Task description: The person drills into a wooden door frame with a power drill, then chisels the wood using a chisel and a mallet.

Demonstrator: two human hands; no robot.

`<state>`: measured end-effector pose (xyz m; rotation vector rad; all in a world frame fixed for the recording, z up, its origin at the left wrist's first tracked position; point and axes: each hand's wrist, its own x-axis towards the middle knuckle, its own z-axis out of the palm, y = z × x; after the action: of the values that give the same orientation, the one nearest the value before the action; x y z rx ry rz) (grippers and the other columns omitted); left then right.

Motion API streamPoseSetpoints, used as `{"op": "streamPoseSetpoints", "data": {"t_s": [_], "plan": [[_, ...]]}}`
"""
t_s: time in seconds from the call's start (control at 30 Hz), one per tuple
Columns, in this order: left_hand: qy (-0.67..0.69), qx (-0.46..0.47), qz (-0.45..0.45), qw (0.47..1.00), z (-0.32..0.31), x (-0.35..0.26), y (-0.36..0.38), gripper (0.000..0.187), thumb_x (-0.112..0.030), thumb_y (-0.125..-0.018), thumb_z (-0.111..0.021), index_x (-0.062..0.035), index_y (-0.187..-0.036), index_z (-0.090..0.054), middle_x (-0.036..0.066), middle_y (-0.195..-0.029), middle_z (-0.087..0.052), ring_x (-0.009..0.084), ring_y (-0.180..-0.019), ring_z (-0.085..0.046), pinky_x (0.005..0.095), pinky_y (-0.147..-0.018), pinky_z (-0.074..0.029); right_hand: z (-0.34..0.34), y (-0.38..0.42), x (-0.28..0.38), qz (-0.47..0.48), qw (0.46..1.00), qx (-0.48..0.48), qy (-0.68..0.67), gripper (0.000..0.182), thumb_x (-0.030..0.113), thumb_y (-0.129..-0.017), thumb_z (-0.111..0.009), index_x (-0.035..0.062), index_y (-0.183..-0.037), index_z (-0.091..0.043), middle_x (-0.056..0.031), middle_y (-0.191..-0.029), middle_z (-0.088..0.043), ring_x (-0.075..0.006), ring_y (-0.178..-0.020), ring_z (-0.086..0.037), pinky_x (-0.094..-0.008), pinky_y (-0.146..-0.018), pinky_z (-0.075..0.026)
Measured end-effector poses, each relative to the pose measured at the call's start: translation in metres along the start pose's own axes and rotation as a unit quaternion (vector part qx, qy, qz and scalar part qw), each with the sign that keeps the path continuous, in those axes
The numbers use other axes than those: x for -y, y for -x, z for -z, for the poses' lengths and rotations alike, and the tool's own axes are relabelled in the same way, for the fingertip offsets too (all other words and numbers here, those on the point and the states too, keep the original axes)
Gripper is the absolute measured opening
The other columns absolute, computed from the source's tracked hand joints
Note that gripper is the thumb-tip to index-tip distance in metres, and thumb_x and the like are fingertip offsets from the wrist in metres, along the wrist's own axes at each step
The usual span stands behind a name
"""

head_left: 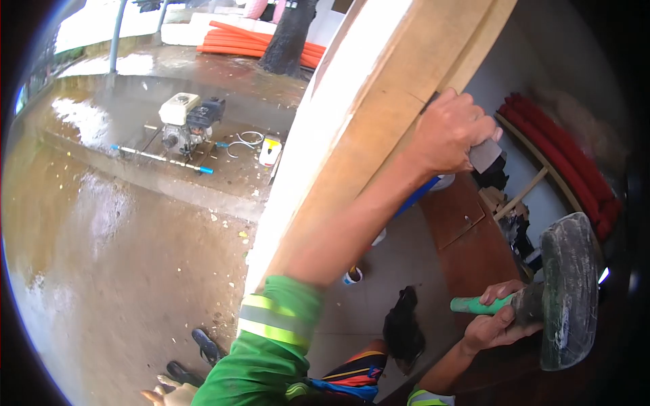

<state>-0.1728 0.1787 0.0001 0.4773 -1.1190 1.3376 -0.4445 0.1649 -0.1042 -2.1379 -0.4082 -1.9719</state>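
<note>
My left hand (455, 128) is closed around a grey, flat-ended block (485, 156) and rests against the edge of a wooden frame (386, 95). A dark edge shows between the fingers and the wood; most of the held piece is hidden by the hand. Lower right, my right hand (500, 318) grips a green-handled tool (481, 306) by its dark neck. Its broad, rounded black head (570, 291) is scuffed with pale dust and stands out to the right of the hand, apart from the frame.
Outside on wet concrete stand a small engine (186, 122) and a white-and-yellow container (270, 151). Orange pipes (233, 40) lie behind a tree trunk (290, 37). Inside are a brown panel (452, 223), red rolls (562, 159), a small pot (353, 275) and a black object (404, 328) on the floor. Slippers (206, 346) lie below.
</note>
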Motion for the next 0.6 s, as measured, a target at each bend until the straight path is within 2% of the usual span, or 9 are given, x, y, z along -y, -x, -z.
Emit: {"op": "streamPoseSetpoints", "data": {"t_s": [0.07,0.27,0.47,0.57,0.6], "plan": [[-0.01,0.016,-0.004,1.0,0.002,0.0,0.001,0.02,-0.017,-0.079,-0.076,-0.0123,-0.069,-0.06,0.002,-0.066,-0.055,0.0225,-0.066,-0.053,0.0362,-0.063,-0.039,-0.006,-0.008,0.003,0.013,1.0,0.024,0.008,0.063,0.03,-0.104,-0.052,-0.0003,-0.152,-0.023,-0.0166,-0.092,-0.053,-0.0174,-0.066,-0.048,-0.0271,-0.048,-0.04],[-0.026,0.052,-0.004,0.998,0.0,0.002,0.006,0.017,-0.021,-0.078,-0.077,-0.0139,-0.071,-0.063,0.001,-0.066,-0.056,0.021,-0.071,-0.053,0.0349,-0.067,-0.04,-0.02,0.003,0.004,-0.094,0.995,-0.033,-0.004,0.067,0.024,-0.103,-0.052,0.0087,-0.157,-0.016,-0.0174,-0.096,-0.053,-0.0176,-0.07,-0.05,-0.0251,-0.051,-0.042],[-0.076,0.061,-0.021,0.995,-0.004,0.003,0.01,0.018,-0.023,-0.078,-0.076,-0.0148,-0.07,-0.063,0.0,-0.067,-0.056,0.0201,-0.072,-0.052,0.0346,-0.067,-0.039,-0.014,0.007,-0.002,-0.097,0.995,-0.019,-0.003,0.069,0.02,-0.103,-0.051,0.0108,-0.159,-0.013,-0.0188,-0.1,-0.054,-0.0163,-0.071,-0.05,-0.0239,-0.053,-0.042],[-0.083,0.067,-0.028,0.994,-0.004,0.003,0.011,0.015,-0.022,-0.076,-0.077,-0.0154,-0.072,-0.064,-0.001,-0.068,-0.056,0.02,-0.073,-0.052,0.0345,-0.068,-0.039,-0.018,0.004,0.001,-0.068,0.998,0.007,0.017,0.072,0.018,-0.107,-0.045,0.0136,-0.166,-0.004,-0.0151,-0.098,-0.053,-0.0145,-0.072,-0.048,-0.0232,-0.052,-0.041],[-0.069,0.069,-0.028,0.995,-0.004,0.004,0.012,0.014,-0.021,-0.074,-0.077,-0.0157,-0.074,-0.065,-0.001,-0.068,-0.056,0.0202,-0.073,-0.052,0.0346,-0.068,-0.039,-0.017,0.005,0.0,-0.073,0.997,0.002,0.01,0.071,0.019,-0.106,-0.047,0.0117,-0.164,-0.006,-0.0164,-0.099,-0.053,-0.0149,-0.072,-0.048,-0.0233,-0.053,-0.041]]}}
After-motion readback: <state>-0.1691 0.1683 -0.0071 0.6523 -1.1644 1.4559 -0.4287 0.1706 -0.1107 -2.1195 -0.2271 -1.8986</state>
